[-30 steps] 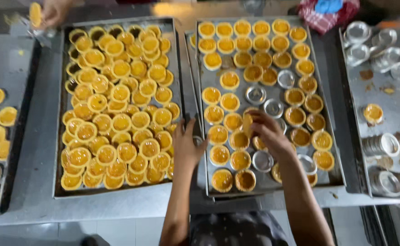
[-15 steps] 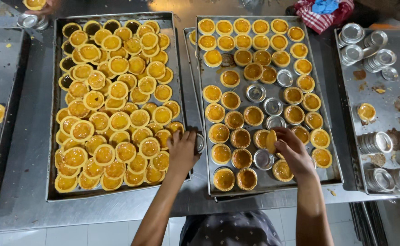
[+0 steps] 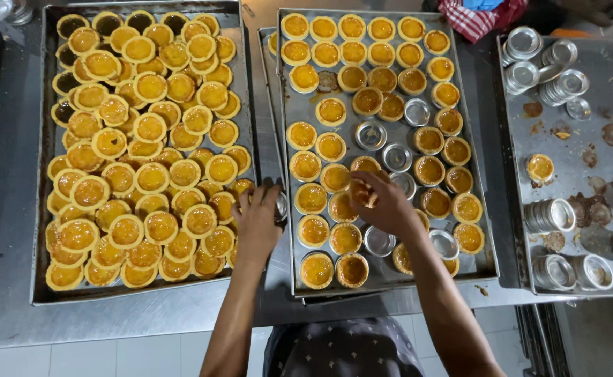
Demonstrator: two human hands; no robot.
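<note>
Trays of egg tarts fill the steel table from edge to edge. Left hand sits low in the frame's centre, right at the narrow seam between the crowded left tray and the middle tray; its fingers are curled around a small empty tin mould at the tray rim. Right hand is over the lower middle of the middle tray, fingers pinched closed on a baked egg tart, held just above its neighbours. Around that hand lie several empty moulds among the remaining tarts, so there are bare patches of tray floor in the centre and lower part, while the upper rows stay tightly packed. The left tray is heaped with loose tarts, overlapping right up to its walls with almost no free room. At the right of the frame a third tray holds stacks of empty moulds, one lone tart and scattered crumbs, with plenty of open metal between them. A red checked cloth lies at the top edge. Bare table shows only along the lower left, in front of the trays.
</note>
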